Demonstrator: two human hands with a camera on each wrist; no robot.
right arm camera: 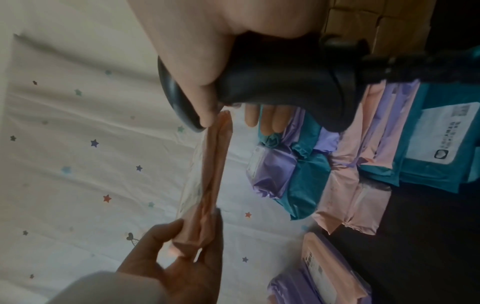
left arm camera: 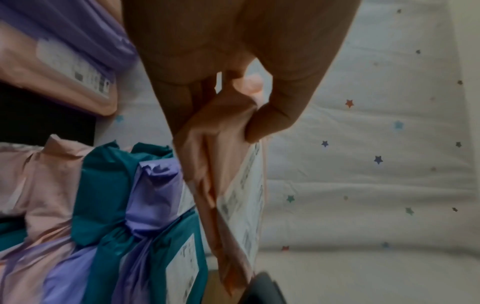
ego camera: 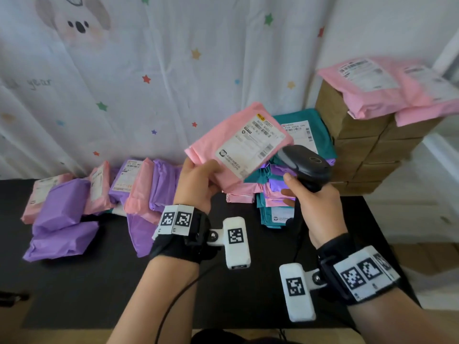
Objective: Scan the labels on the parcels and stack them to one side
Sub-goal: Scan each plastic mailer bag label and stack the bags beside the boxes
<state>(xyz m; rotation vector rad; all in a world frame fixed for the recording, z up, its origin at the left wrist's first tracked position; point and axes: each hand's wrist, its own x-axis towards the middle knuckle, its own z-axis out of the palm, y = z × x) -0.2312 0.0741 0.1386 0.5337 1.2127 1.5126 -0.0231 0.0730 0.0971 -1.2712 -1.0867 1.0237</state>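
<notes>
My left hand (ego camera: pixel 198 180) pinches a flat pink parcel (ego camera: pixel 218 142) by its near corner and holds it up over the black table, its white label (ego camera: pixel 250 147) facing up. In the left wrist view the thumb (left arm camera: pixel 262 125) lies on the label side of the pink parcel (left arm camera: pixel 221 164). My right hand (ego camera: pixel 315 202) grips a black barcode scanner (ego camera: pixel 305 165) by its handle, its head just right of the label. The right wrist view shows the scanner (right arm camera: pixel 280 82) beside the parcel's edge (right arm camera: pixel 210 174), with my left hand (right arm camera: pixel 182 257) below.
A stack of teal, purple and pink parcels (ego camera: pixel 270 189) stands under the held one. Loose purple and pink parcels (ego camera: pixel 87 202) lie on the table (ego camera: pixel 74 294) at left. Brown boxes (ego camera: pixel 360 150) topped with pink parcels (ego camera: pixel 397 88) rise at right. A star-print curtain (ego camera: pixel 173 70) hangs behind.
</notes>
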